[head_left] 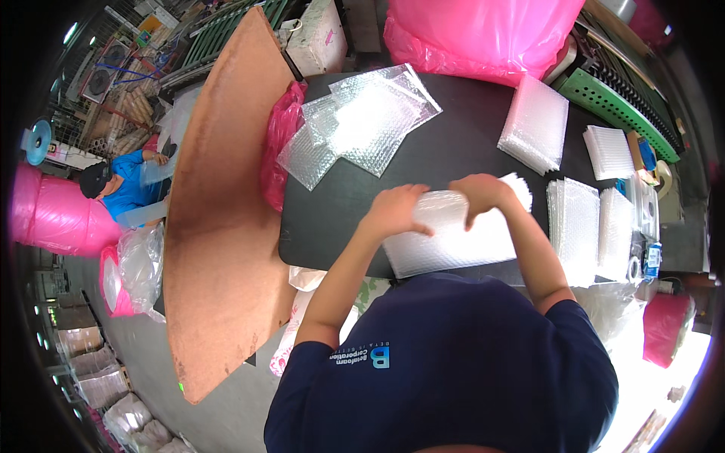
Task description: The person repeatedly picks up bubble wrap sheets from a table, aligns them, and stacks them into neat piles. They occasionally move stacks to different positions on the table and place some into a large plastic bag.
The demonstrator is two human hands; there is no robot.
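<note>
A stack of clear bubble-wrap sheets or pouches (pixel 453 253) lies at the near edge of the dark table (pixel 321 238), right in front of my body. My left hand (pixel 398 210) curls around its far left corner, with the thumb over the top. Along the far edge, my right hand (pixel 483 198) grips the same stack with bent fingers, its thumb pointing down onto the upper sheet. The sheets at the right end fan out unevenly. Beyond my left hand, several loose shiny bubble-wrap pouches (pixel 370 124) overlap on the table.
More bubble-wrap piles (pixel 535 124) stand along the table's right side. A large pink bag (pixel 483 38) bulges over the far edge. A tall brown board (pixel 226 196) borders the left side; past it, a person in blue (pixel 130 192) handles sheets. A green perforated rail (pixel 615 109) runs at far right.
</note>
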